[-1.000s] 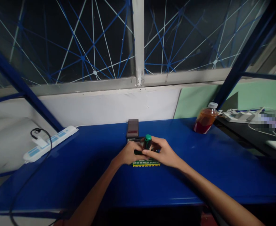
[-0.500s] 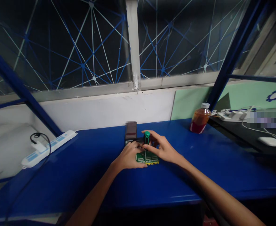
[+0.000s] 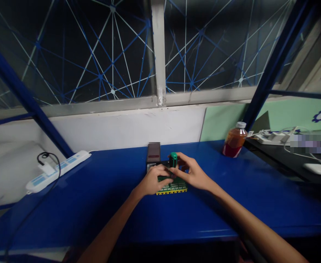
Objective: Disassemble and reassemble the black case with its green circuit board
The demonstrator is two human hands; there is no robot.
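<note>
A screwdriver [image 3: 173, 159] with a green and black handle stands roughly upright over a green circuit board [image 3: 179, 185] with a yellow front edge. My right hand [image 3: 194, 172] grips its handle between thumb and fingers. My left hand [image 3: 153, 179] reaches over the board's left side, its thumb and fingertips closing around the screwdriver's shaft. Those fingertips partly cover the shaft, and the tip's exact contact with the board is hard to make out. Directly behind my left hand is a dark box with its lid raised [image 3: 153, 152], partly hidden by the fingers.
Everything rests on a blue table [image 3: 116, 215]. A white power strip [image 3: 59, 171] with a plugged-in black cable lies at the left. A bottle of reddish drink [image 3: 234, 140] stands at the back right. Beyond it, a black surface holds cables and a white adapter [image 3: 317, 168].
My left thumb has lifted off the board's front edge and moved up to the screwdriver shaft, baring more of the yellow edge. My right hand stays on the handle. The view has shifted slightly.
</note>
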